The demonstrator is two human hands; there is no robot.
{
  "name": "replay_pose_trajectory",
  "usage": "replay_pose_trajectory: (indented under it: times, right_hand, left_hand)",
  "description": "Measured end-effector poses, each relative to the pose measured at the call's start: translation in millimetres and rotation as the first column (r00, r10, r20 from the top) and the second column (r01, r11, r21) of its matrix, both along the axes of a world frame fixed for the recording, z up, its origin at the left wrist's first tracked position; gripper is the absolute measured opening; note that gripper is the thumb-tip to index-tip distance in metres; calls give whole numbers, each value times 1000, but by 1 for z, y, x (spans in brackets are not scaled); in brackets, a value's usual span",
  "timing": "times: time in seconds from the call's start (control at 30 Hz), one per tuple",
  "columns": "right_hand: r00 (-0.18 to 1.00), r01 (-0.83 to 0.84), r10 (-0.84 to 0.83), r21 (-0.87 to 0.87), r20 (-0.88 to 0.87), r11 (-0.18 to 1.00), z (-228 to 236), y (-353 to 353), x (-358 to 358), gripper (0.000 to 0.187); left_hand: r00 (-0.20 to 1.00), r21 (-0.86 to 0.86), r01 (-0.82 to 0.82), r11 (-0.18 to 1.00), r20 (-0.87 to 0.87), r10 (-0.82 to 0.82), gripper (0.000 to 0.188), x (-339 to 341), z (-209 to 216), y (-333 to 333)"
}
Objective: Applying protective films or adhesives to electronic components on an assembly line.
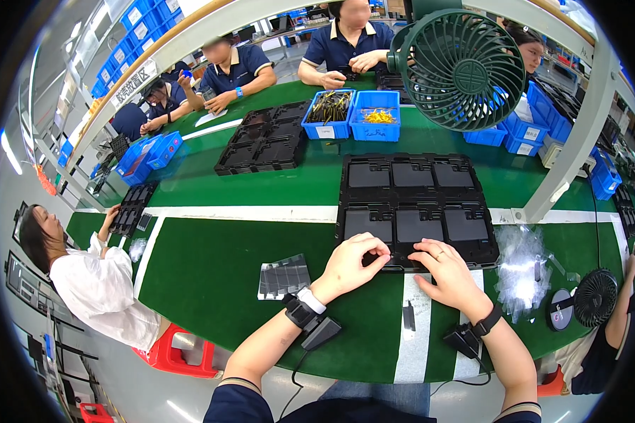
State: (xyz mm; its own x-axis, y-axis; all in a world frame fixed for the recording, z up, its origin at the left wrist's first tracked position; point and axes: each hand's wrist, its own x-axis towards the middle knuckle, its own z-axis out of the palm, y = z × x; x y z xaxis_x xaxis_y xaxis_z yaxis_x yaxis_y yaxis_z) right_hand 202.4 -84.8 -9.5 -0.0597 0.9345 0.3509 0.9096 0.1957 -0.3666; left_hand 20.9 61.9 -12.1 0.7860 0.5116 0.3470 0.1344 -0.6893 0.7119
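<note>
A black plastic tray (340, 204) lies in front of me, its several compartments filled with flat dark screen-like panels (420, 225). At the tray's near edge my left hand (353, 266) has thumb and forefinger pinched together; whatever may be between them is too small to make out. My right hand (446, 273) rests with fingers stretched over the near edge, by the near middle panel, and holds nothing visible. Left of my left hand lies a clear sheet with dark rectangular stickers (283, 277). A small dark strip (409, 316) is on the white band between my forearms.
Crumpled clear film (522, 271) is heaped right of the tray, near a small black fan (595, 297). A green fan (467, 70) hangs from the frame overhead. Blue bins (375, 127) and stacked black trays (261, 141) stand farther back. Co-workers sit around the table.
</note>
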Motion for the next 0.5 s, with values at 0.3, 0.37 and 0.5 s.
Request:
replay_pose_trajectory:
  times: [0.3,0.37,0.5]
  right_hand:
    - [1000,-2,2,-5,3,1000,-1,1,0,35]
    - [1000,-6,6,-4,12,1000,-1,1,0,36]
    - [1000,-6,6,1,10,1000,-2,1,1,36]
  left_hand:
    - [1000,-16,-1,1000,-20,1,9,-1,2,0]
    - [1000,-16,-3,1000,-20,3,9,-1,2,0]
    - [1000,-20,1,1000,-21,-1,8,-1,3,0]
